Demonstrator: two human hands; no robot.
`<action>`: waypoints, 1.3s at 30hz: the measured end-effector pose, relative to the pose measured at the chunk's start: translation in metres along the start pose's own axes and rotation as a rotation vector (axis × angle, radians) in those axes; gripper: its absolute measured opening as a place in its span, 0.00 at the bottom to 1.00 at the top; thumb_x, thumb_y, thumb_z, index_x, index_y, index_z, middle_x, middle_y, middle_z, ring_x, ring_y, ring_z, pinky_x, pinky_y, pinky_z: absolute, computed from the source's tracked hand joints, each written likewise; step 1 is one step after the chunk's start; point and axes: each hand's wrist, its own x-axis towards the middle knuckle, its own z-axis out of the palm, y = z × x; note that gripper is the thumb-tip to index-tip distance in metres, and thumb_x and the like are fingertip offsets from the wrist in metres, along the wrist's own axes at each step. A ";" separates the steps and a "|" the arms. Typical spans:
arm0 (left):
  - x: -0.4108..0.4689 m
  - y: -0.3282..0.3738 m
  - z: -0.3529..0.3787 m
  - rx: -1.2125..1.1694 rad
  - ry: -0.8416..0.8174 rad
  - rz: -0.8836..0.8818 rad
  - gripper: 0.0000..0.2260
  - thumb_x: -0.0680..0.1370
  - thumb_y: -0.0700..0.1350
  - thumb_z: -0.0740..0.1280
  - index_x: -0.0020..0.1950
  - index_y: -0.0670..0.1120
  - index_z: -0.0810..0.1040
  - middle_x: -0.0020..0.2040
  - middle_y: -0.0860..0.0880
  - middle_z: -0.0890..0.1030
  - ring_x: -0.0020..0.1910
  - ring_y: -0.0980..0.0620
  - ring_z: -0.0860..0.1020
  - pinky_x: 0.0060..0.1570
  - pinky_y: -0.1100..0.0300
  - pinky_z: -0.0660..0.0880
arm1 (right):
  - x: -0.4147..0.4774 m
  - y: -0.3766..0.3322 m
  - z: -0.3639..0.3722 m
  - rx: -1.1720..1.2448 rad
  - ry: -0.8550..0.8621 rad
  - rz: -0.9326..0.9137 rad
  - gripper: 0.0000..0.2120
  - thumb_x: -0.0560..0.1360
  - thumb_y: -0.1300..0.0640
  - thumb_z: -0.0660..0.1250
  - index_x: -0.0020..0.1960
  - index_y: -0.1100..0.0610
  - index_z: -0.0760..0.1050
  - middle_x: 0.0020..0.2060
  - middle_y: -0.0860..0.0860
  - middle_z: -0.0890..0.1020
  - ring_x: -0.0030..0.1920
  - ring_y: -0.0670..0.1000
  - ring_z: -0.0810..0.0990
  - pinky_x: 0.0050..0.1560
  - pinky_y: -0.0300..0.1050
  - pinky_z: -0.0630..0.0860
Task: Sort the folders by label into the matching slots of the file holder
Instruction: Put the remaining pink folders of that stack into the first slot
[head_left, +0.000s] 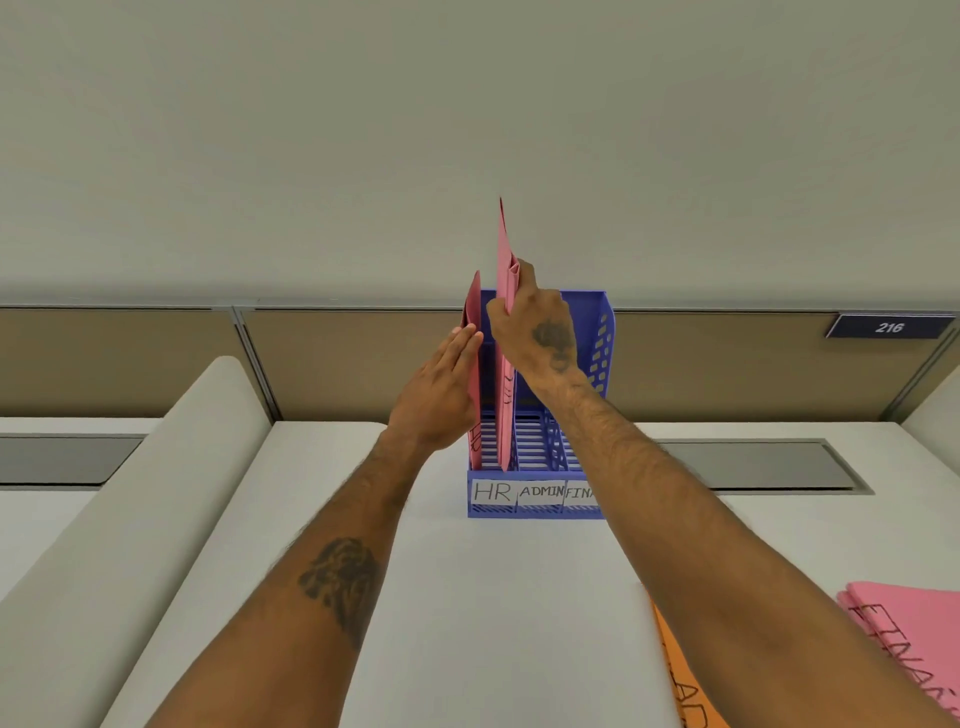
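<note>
A blue file holder (602, 338) stands on the white desk, its front labelled HR, ADMIN and a partly hidden FINA. My right hand (540, 327) grips a pink folder (504, 249) upright by its upper edge; the folder's lower end is down in the left slot, above the HR label. Another pink folder (474, 374) stands against the holder's left wall, and my left hand (441, 384) presses flat against its outer side with fingers straight. At the lower right lie an orange folder (675, 670) and a stack of pink folders (914, 629) marked FINA.
A beige partition wall (130, 358) runs behind the desk, with a sign reading 216 (889, 327). A white padded divider (156, 499) slants along the left. Grey recessed panels (753, 465) sit in the desk on both sides of the holder.
</note>
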 end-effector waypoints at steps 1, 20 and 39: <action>0.000 0.000 0.000 -0.007 -0.002 -0.002 0.38 0.78 0.56 0.66 0.81 0.47 0.48 0.82 0.49 0.51 0.80 0.52 0.48 0.75 0.52 0.57 | -0.001 0.001 0.003 0.007 0.001 0.006 0.21 0.79 0.53 0.59 0.70 0.59 0.65 0.49 0.59 0.83 0.40 0.58 0.83 0.38 0.48 0.80; -0.002 0.005 -0.004 -0.056 0.048 0.002 0.32 0.79 0.53 0.56 0.80 0.44 0.53 0.81 0.46 0.55 0.80 0.49 0.53 0.75 0.49 0.59 | -0.013 0.026 0.051 0.000 -0.043 0.066 0.21 0.80 0.50 0.56 0.70 0.58 0.64 0.40 0.54 0.81 0.33 0.52 0.78 0.36 0.50 0.82; 0.002 0.005 -0.010 -0.013 0.001 -0.020 0.31 0.81 0.45 0.60 0.81 0.42 0.51 0.81 0.45 0.52 0.80 0.49 0.49 0.77 0.50 0.56 | -0.046 0.047 0.058 -0.043 -0.427 0.083 0.41 0.75 0.47 0.64 0.77 0.49 0.40 0.51 0.57 0.81 0.40 0.55 0.82 0.40 0.54 0.82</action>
